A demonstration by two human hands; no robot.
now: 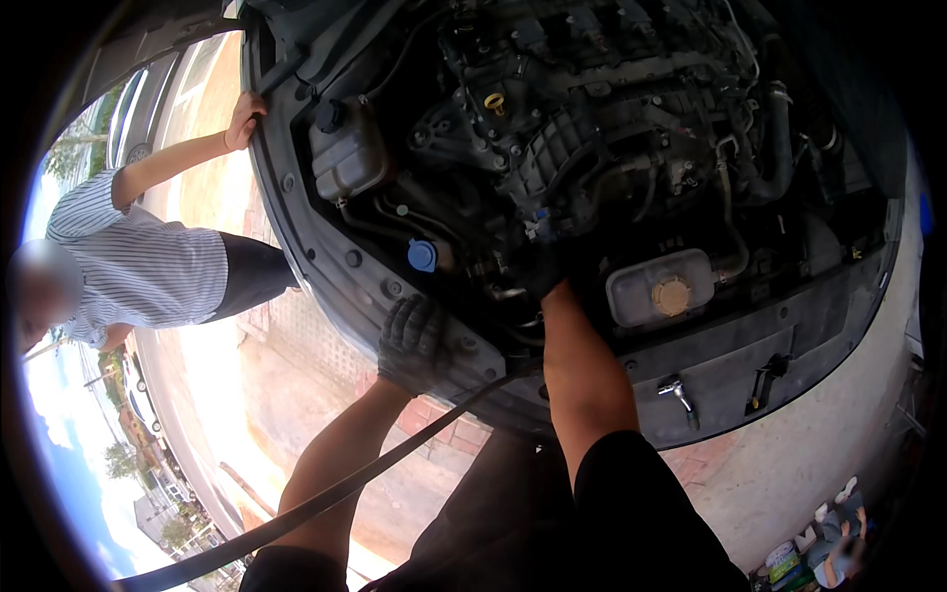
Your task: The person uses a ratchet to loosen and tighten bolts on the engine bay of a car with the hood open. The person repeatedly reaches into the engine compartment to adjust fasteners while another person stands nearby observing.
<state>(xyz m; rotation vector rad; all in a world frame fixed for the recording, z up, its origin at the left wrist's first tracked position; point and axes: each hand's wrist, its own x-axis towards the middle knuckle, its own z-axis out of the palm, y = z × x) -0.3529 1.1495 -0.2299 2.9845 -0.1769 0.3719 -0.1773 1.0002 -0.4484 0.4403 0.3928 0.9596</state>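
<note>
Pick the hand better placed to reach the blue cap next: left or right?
Left, probably. The left hand rests on the trim near the blue cap and seems to hold nothing. The right hand is farther off, down beside the engine, its grip lost in shadow.

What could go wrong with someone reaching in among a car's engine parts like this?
The right hand is deep among crowded engine parts, mostly in shadow, so it might get pinched; the bare right forearm could be scraped on nearby edges.

A silver tool lies on the black front panel, close to that arm; a bump might knock it off.

The left hand rests on the dark trim, where it could perhaps slip.
</note>
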